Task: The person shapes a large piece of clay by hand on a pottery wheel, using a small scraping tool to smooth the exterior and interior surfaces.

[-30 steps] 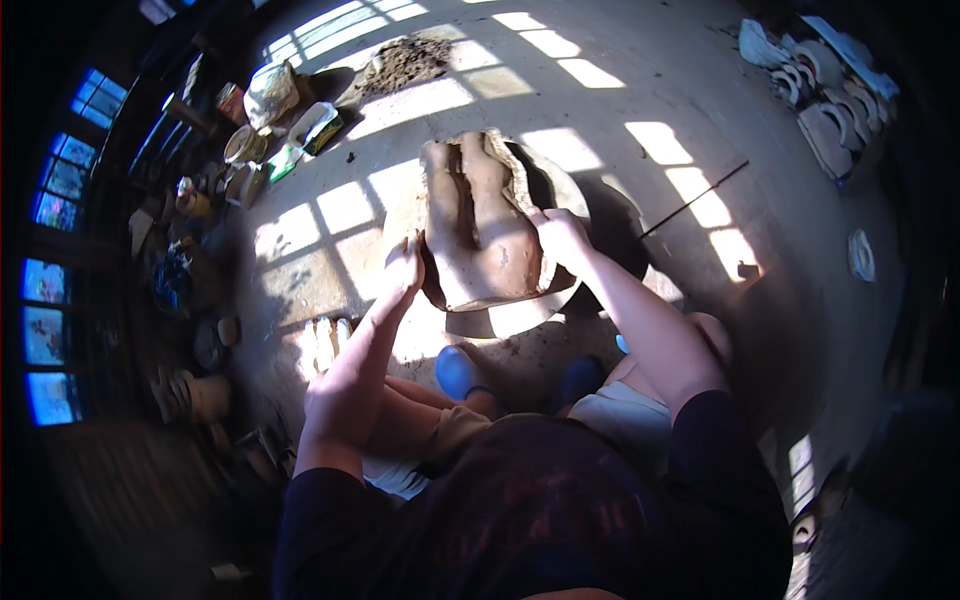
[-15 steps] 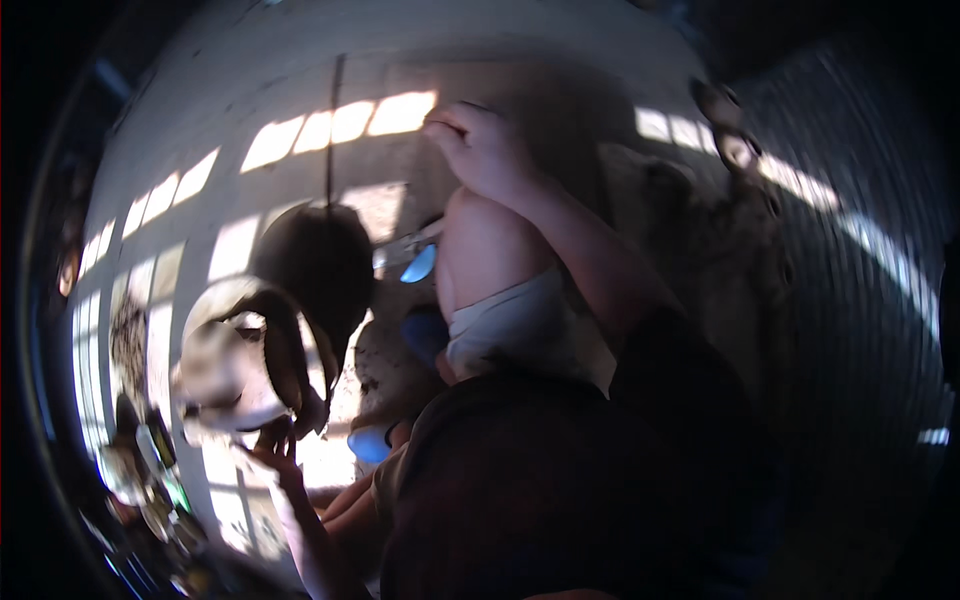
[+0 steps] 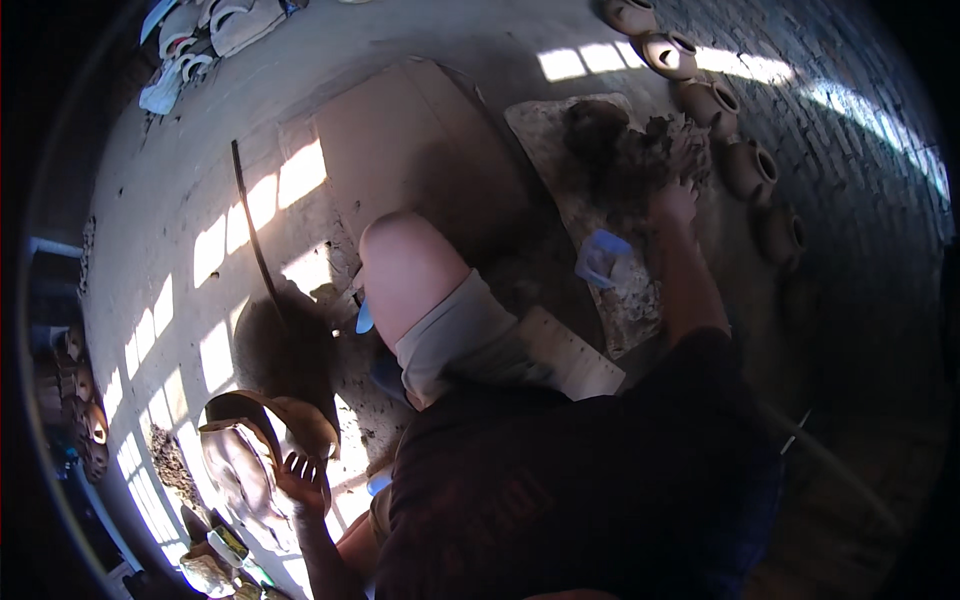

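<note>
On the left, a clay pot [image 3: 238, 462] with a wide mouth stands tilted in view, its wall curving up to a thick rim. My left hand [image 3: 303, 485] is against the pot's near side, its fingers apart and touching the wall. My right hand [image 3: 678, 200] reaches far right onto a heap of dark, wet-looking clay [image 3: 640, 160], fingers outstretched at its edge. That clay lies on a pale, smeared board [image 3: 540, 120]. A translucent bluish plastic container [image 3: 604, 258] sits on the board, nearer than the clay.
Several round clay pots [image 3: 708, 105] line the brick wall at right. A flat brown board [image 3: 370, 140] lies ahead, a thin stick [image 3: 255, 225] to its left. Crumbled clay [image 3: 172, 462] and small items [image 3: 215, 565] are at lower left. White bundles [image 3: 240, 25] lie at the far left.
My view has swung right. The right hand has gone from above my knee to the clay heap on the right. My left hand stays at the pot.
</note>
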Action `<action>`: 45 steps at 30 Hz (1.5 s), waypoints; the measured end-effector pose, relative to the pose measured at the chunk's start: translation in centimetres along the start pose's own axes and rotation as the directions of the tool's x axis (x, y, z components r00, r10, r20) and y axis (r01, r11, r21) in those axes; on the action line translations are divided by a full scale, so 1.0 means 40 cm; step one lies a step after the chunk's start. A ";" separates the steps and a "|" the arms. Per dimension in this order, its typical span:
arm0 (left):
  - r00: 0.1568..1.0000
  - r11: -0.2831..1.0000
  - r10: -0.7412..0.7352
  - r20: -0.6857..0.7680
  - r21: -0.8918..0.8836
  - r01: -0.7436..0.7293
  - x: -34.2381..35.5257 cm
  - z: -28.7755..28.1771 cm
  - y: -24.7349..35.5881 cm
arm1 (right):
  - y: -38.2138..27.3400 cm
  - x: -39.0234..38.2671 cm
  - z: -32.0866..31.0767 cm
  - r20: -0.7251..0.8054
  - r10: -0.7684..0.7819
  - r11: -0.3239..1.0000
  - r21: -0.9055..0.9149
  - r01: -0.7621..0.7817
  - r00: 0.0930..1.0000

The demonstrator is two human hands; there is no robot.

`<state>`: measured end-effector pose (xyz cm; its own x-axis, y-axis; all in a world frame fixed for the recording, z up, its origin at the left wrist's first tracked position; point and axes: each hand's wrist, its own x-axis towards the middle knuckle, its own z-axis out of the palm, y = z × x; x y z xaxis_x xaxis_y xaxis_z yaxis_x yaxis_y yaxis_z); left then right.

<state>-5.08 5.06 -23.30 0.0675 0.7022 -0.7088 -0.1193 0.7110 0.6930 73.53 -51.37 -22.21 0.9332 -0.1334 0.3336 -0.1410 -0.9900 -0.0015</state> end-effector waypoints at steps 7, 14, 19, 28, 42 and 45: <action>0.795 0.573 0.584 0.162 0.611 -0.546 -0.111 -0.036 0.109 | -0.124 0.110 0.005 0.164 -0.109 0.969 -0.203 0.141 0.980; 0.480 0.109 0.875 0.059 0.943 -0.315 -0.142 -0.164 0.280 | -0.071 0.225 0.199 0.224 -0.056 0.992 -0.097 0.079 0.973; 0.480 0.440 0.765 -0.430 0.893 0.098 -0.047 -0.356 0.304 | -0.122 0.220 0.247 0.348 -0.088 0.995 -0.011 0.098 0.933; 0.586 0.651 0.651 -0.482 0.752 -0.103 -0.124 -0.297 0.109 | -0.514 0.140 0.093 0.262 -0.485 0.694 0.696 0.185 0.834; 0.456 0.507 0.840 -0.296 0.727 -0.462 -0.117 -0.189 0.198 | -1.141 -0.731 -0.751 -0.027 -0.996 -0.011 0.982 0.189 0.080; 0.315 0.276 0.943 -0.110 0.788 -0.550 -0.183 -0.188 0.246 | -1.178 -0.932 -0.824 -0.024 -0.986 -0.043 0.993 0.112 -0.162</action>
<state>-14.21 6.63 -12.29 -0.2005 0.8873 0.4153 0.7106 -0.1601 0.6851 34.47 1.77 -3.49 -0.0202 0.9994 -0.0298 0.4387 -0.0179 -0.8985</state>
